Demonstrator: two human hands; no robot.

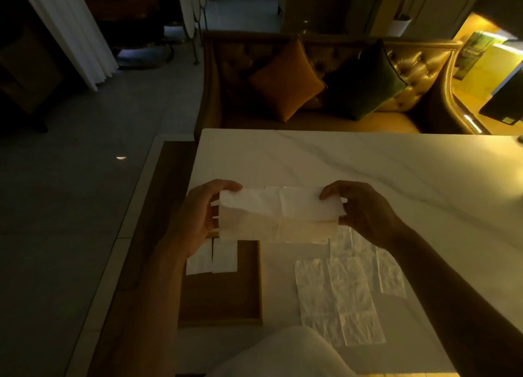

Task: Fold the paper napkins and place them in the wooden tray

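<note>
Mid-fold: paper napkin (278,207) held in the air btwn left grip (198,215) & right grip (365,212), each pinching one end, over wooden tray (223,297) w/ two folded napkins (223,256) inside. Next, prob.: close the fold, lay it beside those.

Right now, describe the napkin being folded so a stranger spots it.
On the white marble table, look above the far end of the wooden tray. The left hand and right hand hold one napkin by its ends. It alone is held up; spare napkins lie flat on the table, folded napkins in the tray.
</note>
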